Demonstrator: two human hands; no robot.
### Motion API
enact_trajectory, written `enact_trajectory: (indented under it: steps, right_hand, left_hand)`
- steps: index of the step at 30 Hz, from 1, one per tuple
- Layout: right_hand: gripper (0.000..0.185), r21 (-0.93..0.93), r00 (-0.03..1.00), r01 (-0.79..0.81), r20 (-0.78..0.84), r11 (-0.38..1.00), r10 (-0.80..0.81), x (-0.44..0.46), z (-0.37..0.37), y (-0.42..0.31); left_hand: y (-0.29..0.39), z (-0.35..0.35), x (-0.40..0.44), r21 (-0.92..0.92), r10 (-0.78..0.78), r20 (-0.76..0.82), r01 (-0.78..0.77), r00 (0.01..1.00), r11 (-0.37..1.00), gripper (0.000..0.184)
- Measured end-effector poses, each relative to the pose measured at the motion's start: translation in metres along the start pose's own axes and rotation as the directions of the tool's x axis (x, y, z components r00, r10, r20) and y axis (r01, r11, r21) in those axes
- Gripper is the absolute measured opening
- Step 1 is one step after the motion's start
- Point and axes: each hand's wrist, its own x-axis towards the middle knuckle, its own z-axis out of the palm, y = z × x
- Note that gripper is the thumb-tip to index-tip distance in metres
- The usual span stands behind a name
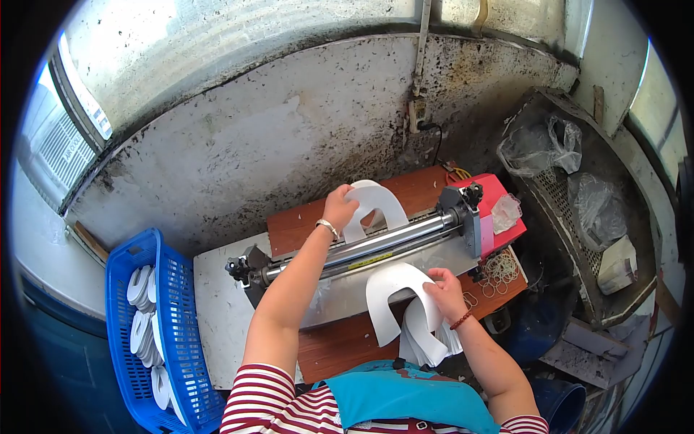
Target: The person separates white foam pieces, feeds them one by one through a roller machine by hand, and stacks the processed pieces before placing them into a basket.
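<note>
Beyond the metal rollers [390, 239] of a small machine, my left hand [340, 207] pinches the top left of a white U-shaped sheet [383, 202], whose lower ends reach down to the rollers. On the near side, my right hand [445, 292] has its fingers closed on the right edge of another white U-shaped piece [394, 282]. Below that piece a fanned stack of white sheets [423, 336] hangs near my body, partly hidden by it.
At the left stands a blue basket [177, 318] with bundled white pieces. Rubber bands [499, 273] lie right of the machine, below its red housing [499, 210]. A metal trough [549, 202] with plastic bags is at the right. A socket [418, 116] is on the wall.
</note>
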Motion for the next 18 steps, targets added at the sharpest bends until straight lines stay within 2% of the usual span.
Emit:
enact_trajectory:
  steps: [1, 2, 3, 4, 5, 6, 7, 8, 9, 10, 11, 12, 13, 14, 15, 17, 18]
  right_hand:
    - [0.028, 0.000, 1.000, -0.001, 0.003, 1.000, 0.001, -0.001, 0.000, 0.004]
    - [0.028, -0.021, 1.000, 0.018, -0.026, 1.000, -0.018, 0.000, 0.001, 0.008]
    - [0.029, -0.042, 0.998, 0.036, -0.055, 0.998, -0.039, 0.003, 0.001, 0.012]
    - [0.029, -0.042, 0.998, 0.037, -0.056, 0.998, -0.039, 0.009, 0.002, 0.017]
    - [0.028, -0.087, 0.993, 0.096, -0.064, 0.992, -0.102, 0.018, 0.005, 0.022]
    - [0.027, -0.133, 0.984, 0.156, -0.067, 0.979, -0.166, 0.025, 0.007, 0.025]
    - [0.027, -0.131, 0.983, 0.159, -0.067, 0.979, -0.168, 0.028, 0.010, 0.021]
    - [0.026, -0.178, 0.983, 0.150, -0.077, 0.973, -0.166, 0.032, 0.015, 0.015]
    - [0.024, -0.224, 0.982, 0.142, -0.088, 0.964, -0.165, 0.037, 0.019, 0.009]
    - [0.021, -0.267, 0.986, 0.107, -0.095, 0.958, -0.137, 0.039, 0.020, 0.004]
    - [0.021, -0.267, 0.985, 0.109, -0.097, 0.958, -0.139, 0.034, 0.021, -0.006]
    - [0.020, -0.223, 0.996, 0.054, -0.064, 0.973, -0.070, 0.024, 0.019, -0.017]
    - [0.018, -0.180, 1.000, -0.005, -0.028, 0.984, 0.000, 0.019, 0.018, -0.024]
    - [0.013, -0.145, 0.998, 0.056, -0.022, 0.988, -0.060, 0.015, 0.013, -0.014]
    - [0.013, -0.145, 0.998, 0.046, -0.024, 0.988, -0.050, 0.009, 0.007, -0.001]
    - [0.010, -0.190, 0.958, 0.258, -0.079, 0.947, -0.276, -0.006, -0.009, 0.022]
    - [0.011, -0.285, 0.963, 0.215, -0.099, 0.934, -0.252, -0.018, -0.021, 0.029]
  left_hand:
    - [0.004, -0.003, 0.001, -0.159, 0.004, -0.095, -0.019, 0.995, 0.987, 0.034]
    - [0.021, -0.007, -0.006, -0.158, 0.004, -0.097, -0.019, 0.995, 0.987, 0.034]
    - [0.039, -0.009, -0.014, -0.044, 0.192, -0.309, -0.216, 0.931, 0.975, 0.036]
    - [0.050, -0.009, -0.019, 0.108, 0.380, -0.480, -0.377, 0.791, 0.920, 0.038]
    - [0.050, -0.009, -0.022, 0.108, 0.381, -0.479, -0.378, 0.791, 0.920, 0.038]
    - [0.048, -0.009, -0.027, 0.394, 0.566, -0.313, -0.437, 0.763, 0.808, 0.039]
    - [0.047, -0.009, -0.033, 0.628, 0.684, -0.097, -0.488, 0.723, 0.606, 0.040]
    - [0.031, -0.005, -0.031, 0.539, 0.622, 0.080, -0.558, 0.779, 0.631, 0.035]
    - [0.011, 0.006, -0.029, 0.516, 0.468, 0.184, -0.490, 0.865, 0.703, 0.028]
    - [0.005, 0.012, -0.020, 0.524, 0.118, 0.349, -0.298, 0.930, 0.798, 0.026]
    - [0.002, 0.016, -0.013, 0.568, -0.242, 0.481, -0.089, 0.842, 0.818, 0.027]
    - [-0.003, 0.017, -0.011, 0.568, -0.240, 0.483, -0.092, 0.842, 0.818, 0.027]
    - [-0.006, 0.014, -0.011, 0.440, -0.070, 0.340, -0.093, 0.938, 0.893, 0.027]
    - [-0.010, 0.011, -0.012, 0.304, 0.076, 0.158, -0.121, 0.984, 0.945, 0.028]
    - [-0.012, 0.006, -0.004, 0.213, 0.072, 0.124, -0.097, 0.990, 0.972, 0.029]
    - [0.003, -0.008, -0.003, 0.027, 0.048, -0.011, -0.048, 0.999, 0.999, 0.026]
    - [0.009, -0.016, -0.003, 0.015, 0.085, -0.092, -0.084, 0.992, 0.996, 0.030]
